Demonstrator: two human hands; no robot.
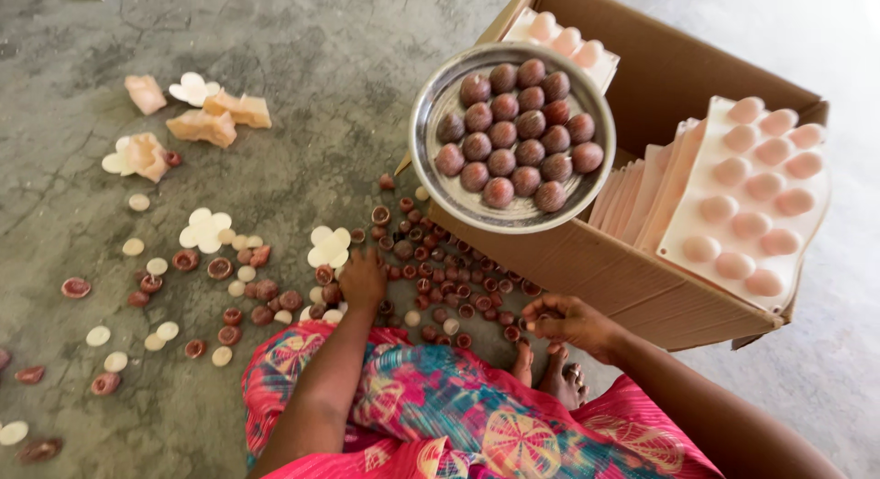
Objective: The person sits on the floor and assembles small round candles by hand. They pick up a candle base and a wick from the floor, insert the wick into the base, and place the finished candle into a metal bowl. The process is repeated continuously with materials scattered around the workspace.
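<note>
I sit on a concrete floor in a bright patterned skirt. My left hand [363, 279] reaches down among several small dark-red cup-shaped shells [431, 268] scattered on the floor, fingers touching them. My right hand [570, 321] is curled near my toes, pinching a small dark piece between its fingers. A round metal plate [431, 103] rests on the edge of a cardboard box [587, 259] and carries several closed brown-red balls [515, 131].
The box holds pale pink moulds with round bumps [747, 199], stacked upright. White discs [168, 330], flower-shaped white pieces [203, 230] and crumpled peach scraps [220, 117] lie on the floor at left. My bare feet [550, 374] are in front of the box.
</note>
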